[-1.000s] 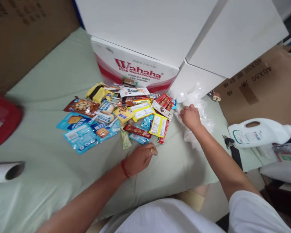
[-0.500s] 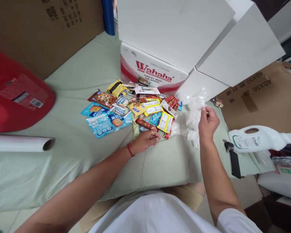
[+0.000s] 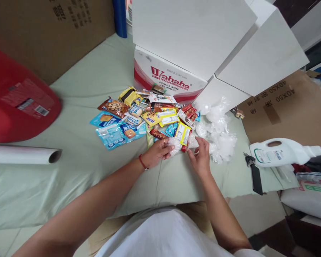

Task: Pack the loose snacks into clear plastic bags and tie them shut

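My left hand (image 3: 158, 152), with a red cord at its wrist, is closed on a small crumpled clear plastic bag (image 3: 174, 145). Facing it, my right hand (image 3: 201, 159) has its thumb and fingers apart and holds nothing I can see. Just beyond both hands lies a heap of wrapped snacks: a yellow-and-white packet (image 3: 182, 134), a dark red bar (image 3: 158, 134), a yellow cookie packet (image 3: 151, 119), a brown cookie packet (image 3: 113, 107) and blue cracker pouches (image 3: 111, 136). To the right of the heap are several loose crumpled clear plastic bags (image 3: 222, 142).
Behind the heap stands a Wahaha carton (image 3: 171, 76) with raised white flaps. A red container (image 3: 21, 100) and a white tube (image 3: 21, 154) are at left. At right lie a white jug (image 3: 286, 153), keys with a black holder (image 3: 256, 178) and a brown carton (image 3: 283, 110).
My right hand has moved left from the loose plastic bags to beside my left hand, and its fingers have spread. A clear plastic bag is now in my left hand, which held nothing visible before.
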Action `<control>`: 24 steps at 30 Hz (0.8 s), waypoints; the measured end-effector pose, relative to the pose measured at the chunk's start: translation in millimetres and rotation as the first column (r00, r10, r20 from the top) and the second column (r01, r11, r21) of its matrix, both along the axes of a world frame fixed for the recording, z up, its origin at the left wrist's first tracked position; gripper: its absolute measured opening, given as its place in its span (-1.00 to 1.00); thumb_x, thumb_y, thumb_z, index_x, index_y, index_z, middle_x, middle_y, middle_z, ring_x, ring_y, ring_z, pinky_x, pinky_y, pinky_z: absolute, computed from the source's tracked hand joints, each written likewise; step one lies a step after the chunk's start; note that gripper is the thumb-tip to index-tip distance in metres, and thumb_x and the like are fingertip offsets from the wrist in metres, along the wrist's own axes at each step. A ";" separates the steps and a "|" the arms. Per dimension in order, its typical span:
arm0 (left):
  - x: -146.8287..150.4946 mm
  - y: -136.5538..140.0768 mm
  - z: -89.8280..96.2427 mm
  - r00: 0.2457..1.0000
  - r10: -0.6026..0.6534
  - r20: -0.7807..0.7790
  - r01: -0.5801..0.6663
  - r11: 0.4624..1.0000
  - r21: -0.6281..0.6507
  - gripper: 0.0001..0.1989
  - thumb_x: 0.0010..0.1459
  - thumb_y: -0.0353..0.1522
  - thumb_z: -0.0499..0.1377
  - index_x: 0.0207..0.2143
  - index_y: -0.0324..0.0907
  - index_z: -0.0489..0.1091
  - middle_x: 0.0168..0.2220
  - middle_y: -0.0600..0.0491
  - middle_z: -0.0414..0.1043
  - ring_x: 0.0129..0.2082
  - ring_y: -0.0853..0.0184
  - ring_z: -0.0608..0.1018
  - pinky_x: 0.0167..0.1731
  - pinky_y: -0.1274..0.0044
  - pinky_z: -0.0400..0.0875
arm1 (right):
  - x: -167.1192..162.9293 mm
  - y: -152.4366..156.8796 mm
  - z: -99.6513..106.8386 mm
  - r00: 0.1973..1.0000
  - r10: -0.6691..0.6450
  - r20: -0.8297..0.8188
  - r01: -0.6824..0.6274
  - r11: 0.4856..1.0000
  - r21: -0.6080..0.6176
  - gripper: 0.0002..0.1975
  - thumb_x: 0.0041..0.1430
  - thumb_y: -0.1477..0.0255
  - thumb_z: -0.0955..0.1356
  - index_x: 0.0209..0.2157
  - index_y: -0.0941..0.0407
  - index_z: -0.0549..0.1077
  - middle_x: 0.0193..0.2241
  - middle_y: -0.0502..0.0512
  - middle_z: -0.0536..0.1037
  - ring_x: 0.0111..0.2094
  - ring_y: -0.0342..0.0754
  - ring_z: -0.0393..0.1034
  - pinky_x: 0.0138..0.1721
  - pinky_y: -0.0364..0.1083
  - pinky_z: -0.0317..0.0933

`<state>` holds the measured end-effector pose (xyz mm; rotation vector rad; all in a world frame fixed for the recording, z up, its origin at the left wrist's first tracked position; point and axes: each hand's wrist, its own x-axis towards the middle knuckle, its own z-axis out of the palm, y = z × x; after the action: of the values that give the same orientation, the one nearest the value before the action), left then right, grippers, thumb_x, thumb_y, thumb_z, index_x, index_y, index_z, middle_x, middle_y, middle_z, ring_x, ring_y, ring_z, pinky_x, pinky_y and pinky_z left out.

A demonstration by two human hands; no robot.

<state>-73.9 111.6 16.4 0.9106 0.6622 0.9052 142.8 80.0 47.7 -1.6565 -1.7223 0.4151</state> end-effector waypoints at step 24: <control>-3.1 0.9 -2.1 0.996 -0.088 0.005 0.087 0.994 0.072 -0.49 0.06 0.04 0.41 -0.39 -0.19 0.36 -0.53 0.17 0.36 -0.59 0.51 0.33 -0.58 0.60 0.13 | -35.6 -17.9 3.0 0.840 0.114 -0.531 -0.220 0.966 -0.139 -0.73 0.15 0.17 0.52 -0.16 -0.01 0.59 -0.21 0.07 0.58 -0.22 0.00 0.47 -0.18 -0.02 0.42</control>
<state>-77.0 112.5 14.3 0.9922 0.5814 0.8585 107.1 62.1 50.7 -1.3508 -1.4435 1.0467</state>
